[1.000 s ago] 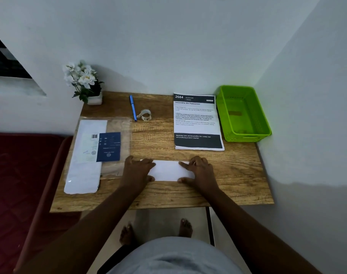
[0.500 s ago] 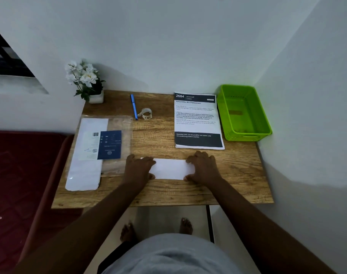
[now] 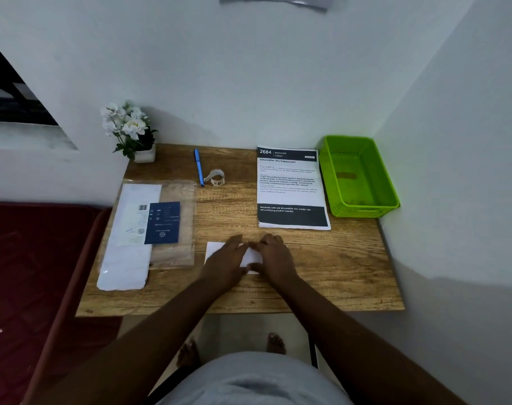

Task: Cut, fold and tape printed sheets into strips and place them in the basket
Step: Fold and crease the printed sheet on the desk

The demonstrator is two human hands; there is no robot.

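Folded strip (image 3: 217, 250), long axis 9-to-3 on the table (image 3: 336, 267); my left hand (image 3: 226, 262) presses it flat, right hand (image 3: 273, 258) pinches its 3 o'clock end; basket (image 3: 363, 210) at 2 o'clock.

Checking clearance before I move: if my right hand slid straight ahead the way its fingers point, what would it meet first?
The right hand, on the folded white paper, points forward and slightly left. It would likely meet the left hand's fingertips first; past them, probably the printed sheet's near edge.

Home bedroom corner: small wooden desk (image 3: 336, 276) against white walls, flower pot (image 3: 144, 154), red mattress (image 3: 30, 258) beside.
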